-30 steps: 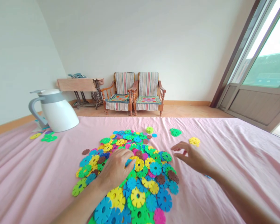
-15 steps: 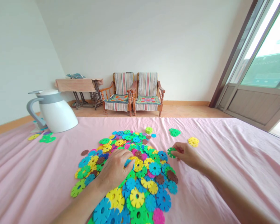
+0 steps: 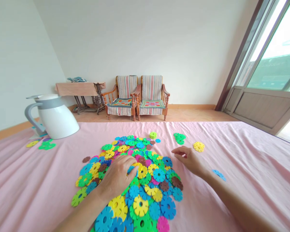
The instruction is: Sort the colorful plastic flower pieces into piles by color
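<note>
So half a second ago the right hand [image 3: 189,159] had a green notched disc pinched. Now its thumb and fingers are spread with nothing visible between them, just off the 2–3 o'clock side of the pile of slotted building discs [image 3: 145,178]. The green disc cluster [image 3: 179,138] at 2 o'clock reaches a bit closer to the pile than it did. A blue disc [image 3: 219,175] out at 3 is showing too, beside the right forearm. Left hand [image 3: 120,172] hasn't budged: it's curled over the pile's 9 o'clock side, and I can't tell if it's gripping the discs at its fingertips. That hand and its forearm hide a good chunk of pile.

Around it on the wrinkly pink cloth [image 3: 38,187]: lime stack [image 3: 152,135] at 1, yellow discs [image 3: 195,147] between 2 and 3, green batch [image 3: 47,145] between 9 and 10, right by the white-and-grey jug [image 3: 59,120]. Two wooden armchairs [image 3: 151,87] at 12, door [image 3: 265,106] at 2.

The discs themselves are flat, notched round the rim, many with a centre hole; blue, yellow, green, brown, pink, all overlapping.
</note>
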The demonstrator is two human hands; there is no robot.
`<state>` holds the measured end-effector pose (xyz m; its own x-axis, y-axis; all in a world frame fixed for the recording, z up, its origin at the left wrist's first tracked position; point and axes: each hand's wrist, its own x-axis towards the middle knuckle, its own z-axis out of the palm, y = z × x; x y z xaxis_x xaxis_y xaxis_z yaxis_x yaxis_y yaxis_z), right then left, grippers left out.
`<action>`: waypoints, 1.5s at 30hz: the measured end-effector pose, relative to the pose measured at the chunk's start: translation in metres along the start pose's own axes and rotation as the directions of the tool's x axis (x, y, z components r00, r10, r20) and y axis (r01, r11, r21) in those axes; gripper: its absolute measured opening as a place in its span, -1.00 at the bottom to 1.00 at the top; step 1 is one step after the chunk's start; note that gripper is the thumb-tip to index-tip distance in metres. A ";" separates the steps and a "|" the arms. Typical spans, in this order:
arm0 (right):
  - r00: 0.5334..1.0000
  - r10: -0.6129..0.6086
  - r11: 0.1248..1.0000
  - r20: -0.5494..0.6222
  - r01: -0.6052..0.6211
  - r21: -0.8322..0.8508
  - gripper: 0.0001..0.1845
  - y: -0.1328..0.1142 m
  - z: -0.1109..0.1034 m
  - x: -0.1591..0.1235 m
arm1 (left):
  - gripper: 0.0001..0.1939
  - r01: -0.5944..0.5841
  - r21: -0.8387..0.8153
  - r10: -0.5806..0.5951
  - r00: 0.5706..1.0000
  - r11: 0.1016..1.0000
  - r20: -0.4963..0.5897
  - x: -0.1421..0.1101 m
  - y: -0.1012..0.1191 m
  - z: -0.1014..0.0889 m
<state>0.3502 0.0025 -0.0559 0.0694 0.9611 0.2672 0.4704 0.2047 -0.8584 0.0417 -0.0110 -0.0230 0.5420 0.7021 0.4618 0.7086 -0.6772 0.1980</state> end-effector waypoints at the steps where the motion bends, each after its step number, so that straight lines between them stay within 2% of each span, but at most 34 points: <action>1: 0.998 -0.046 0.998 0.045 0.048 -0.041 -0.79 -0.004 0.004 -0.003 | -0.85 -0.001 0.001 0.001 1.000 1.000 0.002 0.000 0.000 0.000; 4: 0.973 -0.156 0.963 0.170 0.188 -0.194 -0.69 -0.016 0.011 -0.009 | -0.85 0.002 -0.002 -0.002 1.000 1.000 0.006 0.000 0.000 0.000; 7: 0.959 -0.179 0.936 0.221 0.236 -0.263 -0.74 -0.023 0.011 -0.010 | -0.85 0.009 -0.004 -0.009 1.000 1.000 0.016 0.000 0.000 0.000; 12: 0.973 -0.117 0.947 0.201 0.170 -0.273 -0.88 -0.025 0.010 -0.012 | -0.85 0.023 -0.004 -0.023 0.999 1.000 0.028 0.000 0.000 0.000; 16: 0.970 -0.122 0.954 0.208 0.173 -0.246 -0.65 -0.022 0.011 -0.013 | -0.84 0.026 0.000 -0.026 0.999 1.000 0.043 0.001 0.000 -0.001; 18: 0.961 -0.145 0.944 0.235 0.206 -0.260 -0.62 -0.021 0.013 -0.013 | -0.84 0.029 -0.001 -0.029 0.999 1.000 0.046 0.001 0.000 -0.001; 21: 0.957 -0.150 0.937 0.247 0.217 -0.274 -0.74 -0.020 0.015 -0.013 | -0.84 0.034 0.000 -0.034 0.998 0.999 0.047 0.001 0.000 -0.001; 25: 0.983 -0.079 0.972 0.166 0.113 -0.205 -0.86 -0.022 0.012 -0.011 | -0.85 0.034 -0.002 -0.034 0.998 0.999 0.049 0.001 0.000 -0.001; 28: 0.979 -0.059 0.996 0.193 0.071 -0.055 -0.79 -0.026 -0.005 -0.006 | -0.85 0.031 -0.002 -0.031 0.998 1.000 0.049 0.000 0.000 0.000; 30: 0.972 -0.044 0.998 0.232 0.051 -0.024 -0.75 -0.027 -0.025 -0.003 | -0.84 0.029 -0.001 -0.029 0.999 1.000 0.043 0.000 0.000 0.000; 35: 0.921 0.075 0.966 0.383 0.028 -0.258 -0.68 -0.018 -0.075 -0.004 | -0.85 0.025 -0.005 -0.025 0.999 1.000 0.036 -0.001 -0.001 0.001; 38: 0.907 0.105 0.915 0.407 0.072 -0.397 -0.64 -0.013 -0.088 -0.006 | -0.85 0.026 -0.004 -0.026 0.999 1.000 0.037 -0.001 -0.001 0.000; 40: 0.935 0.086 0.891 0.343 0.082 -0.446 -0.66 -0.015 -0.084 -0.006 | -0.84 0.029 -0.003 -0.029 0.999 1.000 0.042 -0.001 -0.001 0.000; 42: 0.958 0.027 0.887 0.284 0.108 -0.450 -0.70 -0.023 -0.072 -0.008 | -0.84 0.031 -0.003 -0.031 0.998 1.000 0.046 0.000 0.000 0.000; 45: 0.945 -0.088 0.914 0.316 0.202 -0.351 -0.77 -0.042 -0.044 -0.016 | -0.84 0.029 0.000 -0.029 0.999 1.000 0.045 0.000 -0.001 0.000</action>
<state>0.3677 -0.0299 -0.0050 -0.2536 0.9486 0.1893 0.7530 0.3165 -0.5770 0.0414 -0.0099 -0.0235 0.5409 0.7310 0.4160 0.7245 -0.6562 0.2111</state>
